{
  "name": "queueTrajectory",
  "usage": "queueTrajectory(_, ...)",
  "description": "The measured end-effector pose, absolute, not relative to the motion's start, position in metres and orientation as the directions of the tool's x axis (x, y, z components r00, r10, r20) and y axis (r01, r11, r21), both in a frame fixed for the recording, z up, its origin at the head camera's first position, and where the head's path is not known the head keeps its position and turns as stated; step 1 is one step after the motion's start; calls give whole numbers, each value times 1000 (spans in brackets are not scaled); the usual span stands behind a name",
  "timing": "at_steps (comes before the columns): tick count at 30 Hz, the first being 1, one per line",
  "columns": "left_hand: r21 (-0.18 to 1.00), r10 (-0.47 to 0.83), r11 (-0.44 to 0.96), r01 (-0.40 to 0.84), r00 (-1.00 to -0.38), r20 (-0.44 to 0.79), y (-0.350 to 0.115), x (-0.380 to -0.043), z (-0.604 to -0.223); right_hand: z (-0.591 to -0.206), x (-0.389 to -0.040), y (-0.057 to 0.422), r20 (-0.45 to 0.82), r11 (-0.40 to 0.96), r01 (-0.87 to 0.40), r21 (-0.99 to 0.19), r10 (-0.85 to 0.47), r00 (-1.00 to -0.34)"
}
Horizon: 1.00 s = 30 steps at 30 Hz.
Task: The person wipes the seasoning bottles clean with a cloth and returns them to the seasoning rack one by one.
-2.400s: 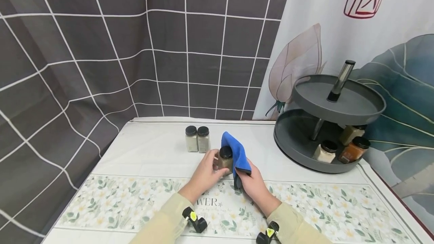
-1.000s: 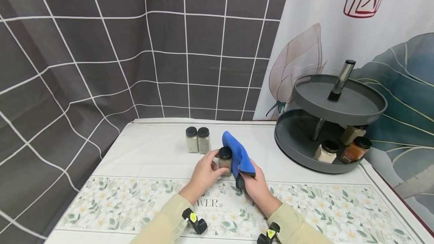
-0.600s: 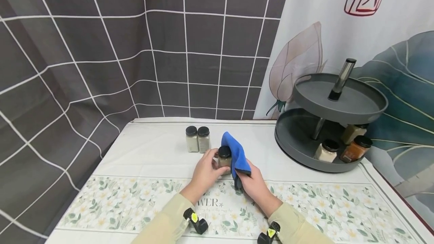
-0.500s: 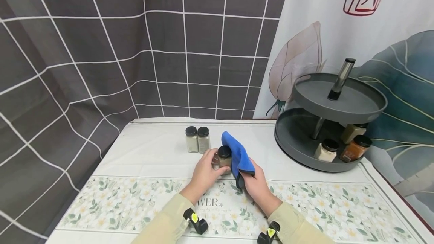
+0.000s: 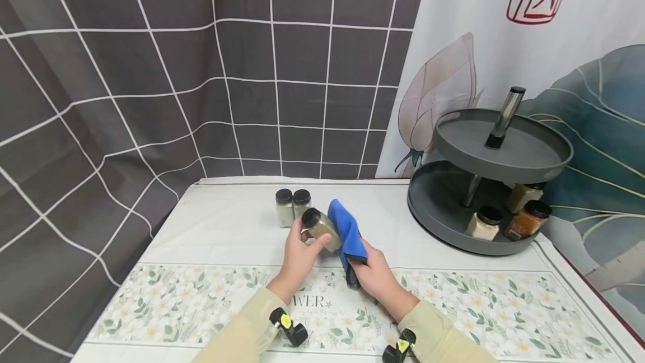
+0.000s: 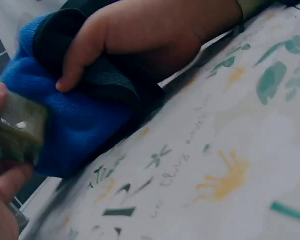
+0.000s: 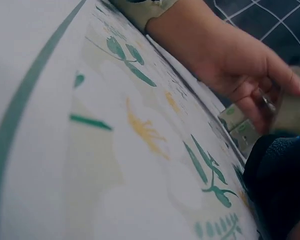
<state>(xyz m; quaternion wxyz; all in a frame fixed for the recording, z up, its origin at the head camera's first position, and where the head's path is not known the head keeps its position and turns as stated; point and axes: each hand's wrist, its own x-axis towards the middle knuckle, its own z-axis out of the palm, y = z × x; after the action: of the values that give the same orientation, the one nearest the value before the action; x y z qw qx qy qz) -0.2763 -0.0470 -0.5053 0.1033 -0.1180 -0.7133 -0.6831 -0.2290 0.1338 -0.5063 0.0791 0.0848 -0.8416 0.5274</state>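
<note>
My left hand (image 5: 298, 259) grips a square glass spice jar (image 5: 324, 233) with a black lid. The jar is tilted, its lid toward the upper left and its base toward the right. A blue cloth (image 5: 345, 228) with a dark edge hangs from my right hand (image 5: 375, 273), which pinches it beside the jar's base. In the left wrist view the jar's base (image 6: 22, 122) is against or very near the cloth (image 6: 85, 120). Just behind the held jar stand two more spice jars (image 5: 284, 210) with pale contents, upright side by side.
A grey two-tier turntable rack (image 5: 433, 223) stands at the right. Its lower tier bears a jar of white contents (image 5: 482, 226), an orange one (image 5: 526, 223) and a greenish one (image 5: 524, 198). A floral printed band (image 5: 201, 301) crosses the white tablecloth.
The jar was upright in my left hand; now it is tipped with its lid to the left and raised a little. The cloth has shifted slightly left, toward its base.
</note>
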Motion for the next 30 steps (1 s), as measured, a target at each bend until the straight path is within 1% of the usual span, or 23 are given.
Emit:
queueTrajectory(3, 952, 3, -188, 240, -970, 245, -47, -277, -500, -502, -230, 135, 168, 287, -161, -944, -1, -986)
queueTrajectory(6, 916, 2, -366, 165, -984, 179, -47, -274, -486, -482, -230, 136, 94, 28, -92, -995, 74, -993)
queueTrajectory(8, 870, -1, -471, 144, -987, 163, -45, -272, -472, -459, -230, 137, 78, -106, -89, -990, 109, -991)
queueTrajectory(10, 813, -12, -562, 150, -985, 174, -42, -270, -454, -434, -228, 138, 112, -142, -126, -982, 102, -988)
queueTrajectory(12, 757, -35, -627, 182, -978, 206, -37, -269, -436, -410, -225, 137, 195, -80, -202, -976, 82, -977)
queueTrajectory(14, 726, -67, -649, 226, -968, 241, -33, -267, -420, -393, -220, 136, 299, 34, -298, -954, 43, -953)
queueTrajectory(17, 712, -107, -642, 285, -952, 286, -29, -262, -401, -378, -213, 132, 428, 178, -417, -891, 26, -904)
queueTrajectory(19, 718, -115, -625, 306, -946, 303, -27, -257, -393, -374, -210, 131, 471, 233, -450, -862, 41, -881)
queueTrajectory(24, 708, -98, -626, 327, -933, 345, -24, -246, -380, -371, -212, 134, 499, 269, -462, -845, 82, -863)
queueTrajectory(27, 691, -95, -639, 338, -926, 365, -24, -243, -375, -370, -213, 137, 499, 254, -469, -846, 64, -864)
queueTrajectory(30, 688, -101, -639, 345, -924, 370, -23, -241, -371, -367, -209, 139, 502, 204, -480, -853, 66, -863)
